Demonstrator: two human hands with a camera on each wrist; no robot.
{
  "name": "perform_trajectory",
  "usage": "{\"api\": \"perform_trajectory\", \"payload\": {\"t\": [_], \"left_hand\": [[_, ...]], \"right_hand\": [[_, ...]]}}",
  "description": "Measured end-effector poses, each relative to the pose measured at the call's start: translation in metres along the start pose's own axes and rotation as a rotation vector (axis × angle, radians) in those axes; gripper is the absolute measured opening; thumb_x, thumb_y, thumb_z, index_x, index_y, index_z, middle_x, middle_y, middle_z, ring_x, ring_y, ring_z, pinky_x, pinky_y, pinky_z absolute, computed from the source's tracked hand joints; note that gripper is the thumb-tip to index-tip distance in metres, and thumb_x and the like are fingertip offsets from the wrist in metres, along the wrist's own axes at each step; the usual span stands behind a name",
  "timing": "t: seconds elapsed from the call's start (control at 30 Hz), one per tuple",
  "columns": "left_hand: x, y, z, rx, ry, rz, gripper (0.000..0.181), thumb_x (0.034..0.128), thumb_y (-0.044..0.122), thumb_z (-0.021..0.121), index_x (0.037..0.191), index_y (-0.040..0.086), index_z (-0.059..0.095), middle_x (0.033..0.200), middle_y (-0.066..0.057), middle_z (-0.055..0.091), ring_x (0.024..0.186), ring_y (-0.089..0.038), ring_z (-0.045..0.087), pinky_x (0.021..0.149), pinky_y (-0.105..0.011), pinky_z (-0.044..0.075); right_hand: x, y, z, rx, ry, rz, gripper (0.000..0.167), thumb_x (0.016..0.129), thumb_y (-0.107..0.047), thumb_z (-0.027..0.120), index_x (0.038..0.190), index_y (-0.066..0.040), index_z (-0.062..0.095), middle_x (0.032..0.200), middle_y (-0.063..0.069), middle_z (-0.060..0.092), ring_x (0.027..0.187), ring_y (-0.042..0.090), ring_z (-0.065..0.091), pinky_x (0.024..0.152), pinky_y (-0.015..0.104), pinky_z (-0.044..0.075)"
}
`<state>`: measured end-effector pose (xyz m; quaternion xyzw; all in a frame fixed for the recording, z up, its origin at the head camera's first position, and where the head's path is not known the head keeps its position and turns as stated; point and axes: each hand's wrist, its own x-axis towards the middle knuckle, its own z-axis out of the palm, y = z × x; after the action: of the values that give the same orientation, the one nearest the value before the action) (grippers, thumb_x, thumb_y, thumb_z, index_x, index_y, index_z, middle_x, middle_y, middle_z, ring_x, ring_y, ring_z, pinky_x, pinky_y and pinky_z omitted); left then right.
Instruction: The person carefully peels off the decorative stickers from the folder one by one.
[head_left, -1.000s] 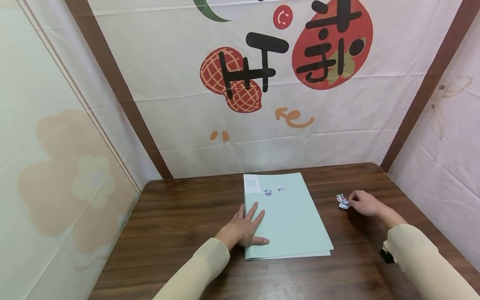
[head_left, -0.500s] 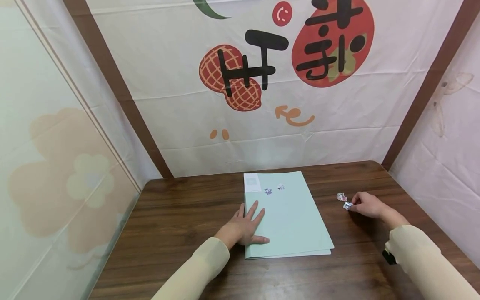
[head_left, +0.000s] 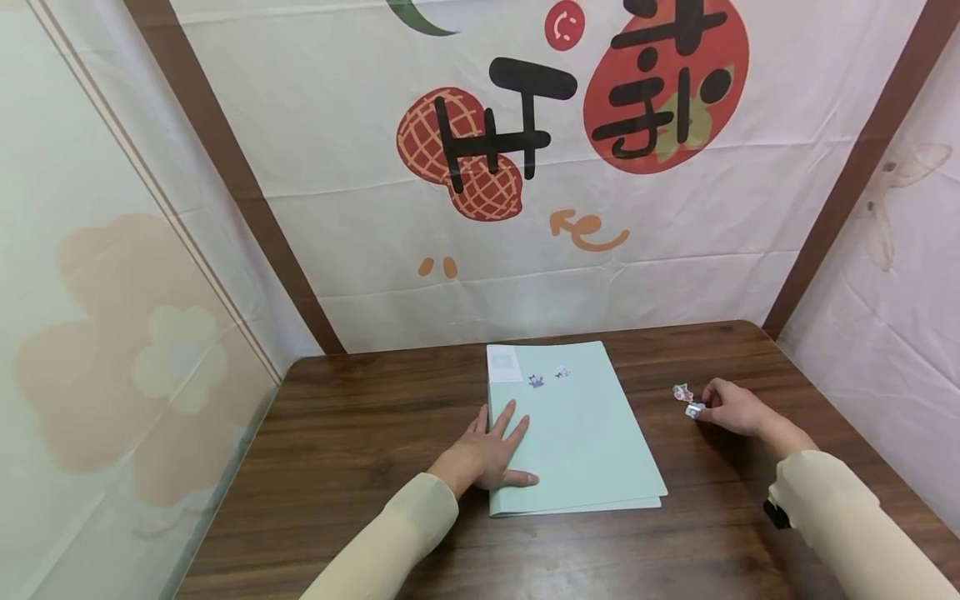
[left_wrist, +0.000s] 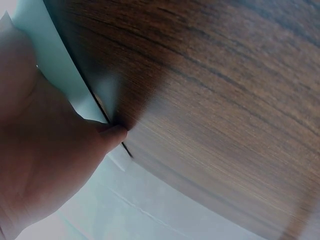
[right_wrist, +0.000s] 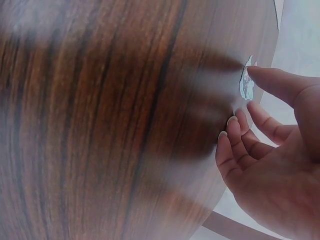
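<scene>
A pale green folder lies on the table, with two small cartoon stickers on its upper part: a purple one and a whitish one. Across the folder's left edge rests my left hand, fingers spread and thumb on the cover. In the left wrist view one fingertip reaches past the folder's edge. To the right of the folder, my right hand pinches a small shiny sticker between thumb and index finger, just above the table. Its other fingers are loosely curled, as the right wrist view shows.
Another small cartoon sticker lies just beyond the pinched one. A white label marks the folder's top left corner. A dark object shows beneath the right sleeve. Printed cloth hangs behind the brown table.
The stickers by my right hand were close together; now the pinched one sits apart, nearer to me. My right hand has shifted only slightly. My left hand stays on the folder.
</scene>
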<state>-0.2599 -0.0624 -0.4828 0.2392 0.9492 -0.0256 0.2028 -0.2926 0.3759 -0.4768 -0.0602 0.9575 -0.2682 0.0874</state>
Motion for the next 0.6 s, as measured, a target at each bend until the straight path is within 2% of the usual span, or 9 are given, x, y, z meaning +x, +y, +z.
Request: {"api": "perform_trajectory", "payload": {"t": [0.2, 0.4, 0.6], "left_hand": [[0.0005, 0.0007, 0.0002, 0.002, 0.002, -0.001, 0.098, 0.0926, 0.079, 0.044, 0.167, 0.027, 0.009, 0.173, -0.006, -0.010, 0.153, -0.052, 0.002, 0.124, -0.053, 0.016], [0.0086, -0.0029, 0.0075, -0.008, 0.016, 0.002, 0.099, 0.0910, 0.081, 0.045, 0.167, 0.027, 0.010, 0.173, -0.006, -0.010, 0.152, -0.054, 0.000, 0.124, -0.055, 0.016], [0.0027, -0.0005, 0.0027, -0.002, 0.006, -0.004, 0.098, 0.0915, 0.080, 0.045, 0.167, 0.028, 0.009, 0.173, -0.005, -0.010, 0.153, -0.052, 0.003, 0.124, -0.053, 0.017]], "right_hand": [[-0.0009, 0.0012, 0.0025, 0.016, -0.001, -0.002, 0.025, 0.090, -0.015, 0.074, 0.093, 0.000, 0.055, 0.078, 0.006, 0.052, 0.072, 0.022, 0.050, 0.064, 0.034, 0.040], [0.0000, 0.0026, 0.0033, -0.003, -0.005, -0.014, 0.020, 0.091, -0.016, 0.072, 0.089, 0.000, 0.062, 0.078, 0.006, 0.055, 0.072, 0.021, 0.051, 0.064, 0.034, 0.041], [0.0026, 0.0025, 0.0057, -0.006, 0.011, -0.080, 0.016, 0.091, -0.013, 0.071, 0.093, 0.001, 0.063, 0.080, 0.005, 0.056, 0.073, 0.020, 0.051, 0.066, 0.034, 0.041]]}}
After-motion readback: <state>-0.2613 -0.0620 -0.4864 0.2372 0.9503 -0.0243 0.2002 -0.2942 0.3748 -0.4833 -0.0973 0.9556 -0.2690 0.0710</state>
